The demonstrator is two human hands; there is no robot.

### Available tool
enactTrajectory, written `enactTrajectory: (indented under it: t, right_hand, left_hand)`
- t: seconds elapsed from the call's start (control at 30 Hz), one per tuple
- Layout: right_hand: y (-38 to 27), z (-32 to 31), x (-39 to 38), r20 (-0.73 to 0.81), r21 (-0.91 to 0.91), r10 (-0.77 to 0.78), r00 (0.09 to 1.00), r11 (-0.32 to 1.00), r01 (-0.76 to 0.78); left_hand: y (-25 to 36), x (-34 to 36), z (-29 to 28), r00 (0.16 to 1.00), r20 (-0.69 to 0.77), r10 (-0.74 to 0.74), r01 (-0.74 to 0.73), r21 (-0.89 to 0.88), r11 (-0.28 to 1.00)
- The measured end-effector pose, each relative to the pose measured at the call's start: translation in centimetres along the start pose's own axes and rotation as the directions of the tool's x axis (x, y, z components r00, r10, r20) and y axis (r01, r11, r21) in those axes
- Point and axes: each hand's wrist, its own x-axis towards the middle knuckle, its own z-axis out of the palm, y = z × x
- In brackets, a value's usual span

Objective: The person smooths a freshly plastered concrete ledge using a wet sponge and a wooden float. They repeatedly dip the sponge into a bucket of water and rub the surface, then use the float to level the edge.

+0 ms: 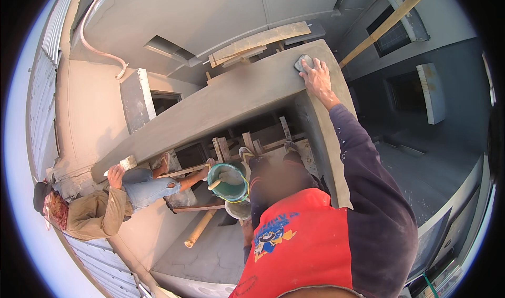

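While pressing down at the far corner of the grey plastered ledge (231, 95), keeps nothing gripped as such: right hand (317, 77) laid flat, fingers spread over a dark sponge pad (304, 62) that sits on the ledge top. Left hand (246, 230) low beside the chest, mostly hidden near a pale bucket (238, 209); cannot tell whether wide, narrow or holding anything.

Judging by the surface, well along: ledge top evenly grey and smooth from end to end, side face under the right arm coated too. Seemingly left: the rubbing of this last corner and its edges.

Round about: a green bucket (228, 181) with a stick in it just above the pale one, scaffold timbers (226, 148) crossing beneath, a bamboo pole (200, 228) lying below, another slanting at upper right (386, 24), planks (263, 40) stacked beyond the ledge. At the ledge's far left end, a co-worker's hand (114, 176) beside a small trowel (128, 163). Buckets and timbers crowd the footing; nothing blocks the corner itself.
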Motion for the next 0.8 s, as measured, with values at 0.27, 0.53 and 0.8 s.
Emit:
enactTrajectory:
  t: [0.27, 0.53, 0.8]
  right_hand:
    - [6.1, -1.3, 4.9, -0.078, 0.074, 0.283, 0.956, 0.958, -0.277]
    - [-2.0, 1.4, 0.4, 0.0, 0.017, -0.251, 0.968, 0.968, 0.251]
    - [-2.7, 1.4, 1.7, -0.077, 0.028, -0.157, 0.985, 0.987, 0.16]
  left_hand:
    - [5.4, -0.7, 3.0, 0.994, 0.06, 0.092, -0.098, 0.104, 0.99]
    - [3.5, -1.3, 3.3, 0.999, 0.03, -0.036, 0.034, 0.074, 0.997]
    - [4.6, -1.2, 5.1, 0.998, 0.061, 0.002, -0.011, 0.156, 0.988]
